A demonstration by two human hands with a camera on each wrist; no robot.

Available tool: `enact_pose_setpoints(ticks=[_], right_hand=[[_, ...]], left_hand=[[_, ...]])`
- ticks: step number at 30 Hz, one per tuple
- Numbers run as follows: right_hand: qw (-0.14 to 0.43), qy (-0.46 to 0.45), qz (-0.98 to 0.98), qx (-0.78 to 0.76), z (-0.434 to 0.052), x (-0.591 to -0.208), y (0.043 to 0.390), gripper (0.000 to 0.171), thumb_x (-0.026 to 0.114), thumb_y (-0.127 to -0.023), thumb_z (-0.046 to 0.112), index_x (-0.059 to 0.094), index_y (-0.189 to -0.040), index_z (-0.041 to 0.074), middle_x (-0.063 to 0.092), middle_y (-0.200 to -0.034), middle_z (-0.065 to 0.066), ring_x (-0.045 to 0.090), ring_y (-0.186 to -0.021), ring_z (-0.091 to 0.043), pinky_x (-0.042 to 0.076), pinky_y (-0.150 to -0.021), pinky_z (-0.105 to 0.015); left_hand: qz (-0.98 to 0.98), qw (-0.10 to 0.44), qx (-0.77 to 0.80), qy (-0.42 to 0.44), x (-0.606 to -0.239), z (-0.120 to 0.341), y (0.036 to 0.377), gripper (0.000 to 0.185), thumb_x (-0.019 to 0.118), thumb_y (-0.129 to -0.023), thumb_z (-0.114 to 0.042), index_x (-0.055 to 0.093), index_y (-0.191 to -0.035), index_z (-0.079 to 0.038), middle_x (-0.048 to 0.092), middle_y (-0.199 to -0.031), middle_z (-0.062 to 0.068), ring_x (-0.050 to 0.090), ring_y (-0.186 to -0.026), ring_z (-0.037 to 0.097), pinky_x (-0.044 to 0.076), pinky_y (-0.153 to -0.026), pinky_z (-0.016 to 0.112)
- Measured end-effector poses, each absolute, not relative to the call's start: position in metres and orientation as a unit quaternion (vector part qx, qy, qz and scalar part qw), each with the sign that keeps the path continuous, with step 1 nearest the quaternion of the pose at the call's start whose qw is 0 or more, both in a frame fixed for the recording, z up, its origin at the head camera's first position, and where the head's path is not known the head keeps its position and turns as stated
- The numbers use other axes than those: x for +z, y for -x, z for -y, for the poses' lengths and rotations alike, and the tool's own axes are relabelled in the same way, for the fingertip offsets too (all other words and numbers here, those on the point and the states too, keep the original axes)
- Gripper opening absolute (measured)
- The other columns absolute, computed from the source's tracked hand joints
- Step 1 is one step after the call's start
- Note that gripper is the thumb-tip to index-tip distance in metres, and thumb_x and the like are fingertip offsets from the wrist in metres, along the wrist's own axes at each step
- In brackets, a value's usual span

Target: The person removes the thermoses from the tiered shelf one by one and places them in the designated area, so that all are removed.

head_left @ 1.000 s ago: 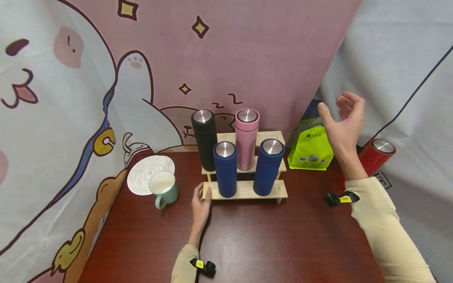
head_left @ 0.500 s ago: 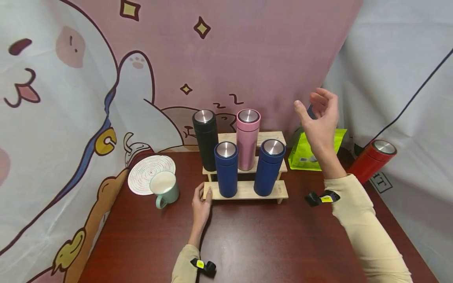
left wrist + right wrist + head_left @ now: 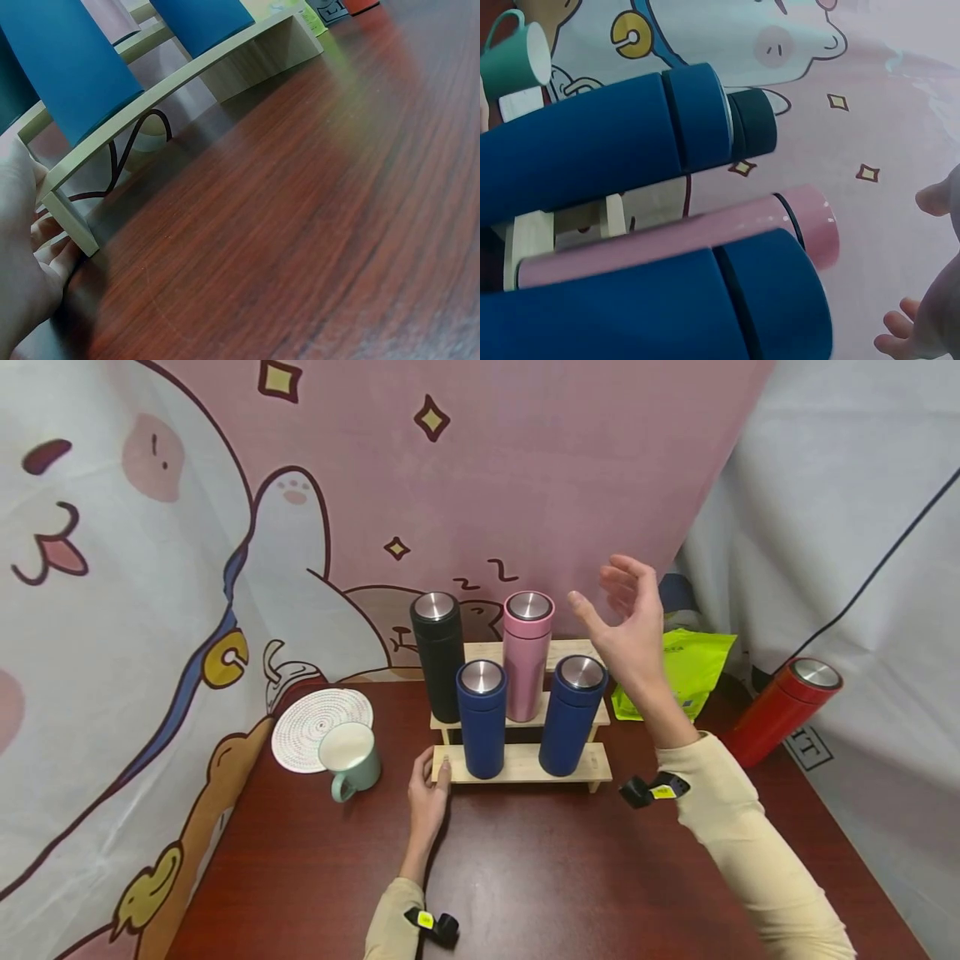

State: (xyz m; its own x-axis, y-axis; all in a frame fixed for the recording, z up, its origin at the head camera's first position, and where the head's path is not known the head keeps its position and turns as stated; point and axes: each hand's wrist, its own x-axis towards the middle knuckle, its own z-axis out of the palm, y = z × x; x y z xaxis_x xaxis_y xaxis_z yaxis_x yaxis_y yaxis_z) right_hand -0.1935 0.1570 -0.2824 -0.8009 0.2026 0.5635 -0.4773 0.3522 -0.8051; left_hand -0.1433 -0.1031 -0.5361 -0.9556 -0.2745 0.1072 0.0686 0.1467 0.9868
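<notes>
A stepped wooden rack (image 3: 520,762) carries two blue thermoses (image 3: 482,727) (image 3: 573,718) on its front step. A black thermos (image 3: 438,660) and a pink thermos (image 3: 525,668) stand on the step behind. My left hand (image 3: 428,797) grips the front step's left end, thumb on top; in the left wrist view, fingers (image 3: 56,251) curl around the end leg. My right hand (image 3: 630,631) is raised behind and right of the right blue thermos, fingers loosely bent and spread, nothing in it. Both blue thermoses and the pink one lie near it in the right wrist view.
Left of the rack, a green mug (image 3: 352,762) overlaps a round woven mat (image 3: 307,731). A bright green bag (image 3: 690,672) stands at the right rear, partly behind the right arm. Farther right is a red thermos (image 3: 783,706), near the grey curtain (image 3: 847,543) and a dark cable.
My right hand has moved left, from beside the red thermos across the green bag to near the right blue thermos, still holding nothing. The left hand keeps its grip on the rack.
</notes>
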Motion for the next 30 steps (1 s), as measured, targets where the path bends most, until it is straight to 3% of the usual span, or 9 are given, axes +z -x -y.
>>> enact_pose_setpoints(ticks=[11, 16, 19, 24, 30], right_hand=[[0.250, -0.115, 0.789, 0.549, -0.136, -0.290, 0.205, 0.067, 0.078, -0.088, 0.020, 0.043, -0.144, 0.005, 0.055, -0.138, -0.020, 0.053, -0.133, -0.032, 0.040, -0.115, -0.047], [0.212, -0.118, 0.816, 0.524, -0.130, -0.291, 0.210, 0.074, 0.077, -0.089, 0.024, 0.038, -0.148, 0.002, 0.053, -0.142, -0.022, 0.051, -0.135, -0.035, 0.040, -0.115, -0.048], [0.176, -0.115, 0.837, 0.505, -0.129, -0.291, 0.213, 0.079, 0.077, -0.089, 0.028, 0.035, -0.151, 0.002, 0.051, -0.146, -0.023, 0.051, -0.135, -0.038, 0.041, -0.114, -0.050], [0.123, -0.105, 0.866, 0.473, -0.127, -0.291, 0.219, 0.085, 0.079, -0.087, 0.033, 0.033, -0.153, 0.004, 0.048, -0.149, -0.022, 0.055, -0.128, -0.039, 0.046, -0.107, -0.053], [0.098, -0.116, 0.881, 0.448, -0.128, -0.295, 0.224, 0.080, 0.080, -0.086, 0.024, 0.036, -0.149, -0.002, 0.053, -0.141, -0.025, 0.058, -0.118, -0.039, 0.050, -0.101, -0.052]], left_hand=[[0.740, 0.135, -0.656, -0.068, -0.536, 0.104, 0.142, 0.044, 0.063, -0.099, -0.007, 0.053, -0.140, 0.006, 0.062, -0.134, 0.027, 0.059, -0.128, 0.037, 0.049, -0.098, 0.046], [0.730, 0.145, -0.664, -0.073, -0.551, 0.103, 0.149, 0.044, 0.064, -0.099, -0.009, 0.054, -0.140, 0.004, 0.064, -0.132, 0.025, 0.060, -0.125, 0.035, 0.049, -0.095, 0.034], [0.729, 0.147, -0.664, -0.075, -0.554, 0.102, 0.152, 0.044, 0.064, -0.099, -0.008, 0.053, -0.140, 0.005, 0.063, -0.132, 0.027, 0.060, -0.126, 0.037, 0.049, -0.097, 0.038], [0.735, 0.146, -0.658, -0.071, -0.564, 0.104, 0.157, 0.045, 0.063, -0.100, -0.007, 0.051, -0.141, 0.006, 0.062, -0.133, 0.028, 0.059, -0.126, 0.038, 0.050, -0.096, 0.043], [0.735, 0.147, -0.658, -0.075, -0.574, 0.105, 0.160, 0.046, 0.065, -0.100, -0.013, 0.053, -0.141, 0.000, 0.064, -0.134, 0.022, 0.059, -0.128, 0.033, 0.048, -0.099, 0.045]])
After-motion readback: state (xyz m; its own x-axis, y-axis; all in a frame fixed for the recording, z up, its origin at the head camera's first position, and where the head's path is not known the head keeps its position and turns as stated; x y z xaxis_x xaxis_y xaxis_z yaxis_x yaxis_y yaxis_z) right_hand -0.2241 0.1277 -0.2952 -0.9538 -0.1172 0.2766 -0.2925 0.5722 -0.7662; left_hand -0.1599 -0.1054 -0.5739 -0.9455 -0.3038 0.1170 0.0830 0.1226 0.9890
